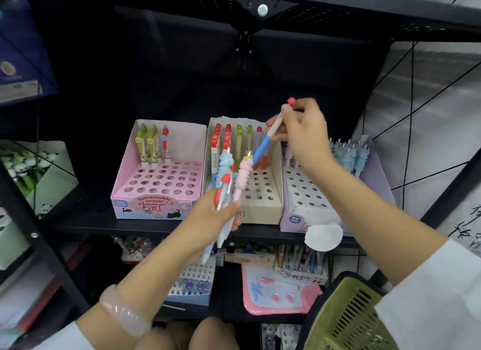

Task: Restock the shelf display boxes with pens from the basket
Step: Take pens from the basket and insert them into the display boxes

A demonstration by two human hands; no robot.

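Observation:
My right hand (pixel 299 133) pinches a pen with a blue barrel and red top (pixel 263 146), tilted, its tip low over the back rows of the beige display box (pixel 263 206). That box holds several red- and green-topped pens at its rear. My left hand (pixel 210 217) grips a bunch of pens (pixel 229 183) with blue and pink figure tops, in front of the beige box. A pink display box (pixel 145 206) on the left holds three pens at the back. A lilac display box (pixel 302 217) on the right holds pale blue pens. The green basket (pixel 346 321) hangs at my right forearm.
Black shelf frame (pixel 39 227) runs down the left side and a shelf panel (pixel 286 19) hangs overhead. A lower shelf holds a blue-white pen box (pixel 195 287), a pink board (pixel 276 292) and other stationery. A green panda box (pixel 44 175) stands at far left.

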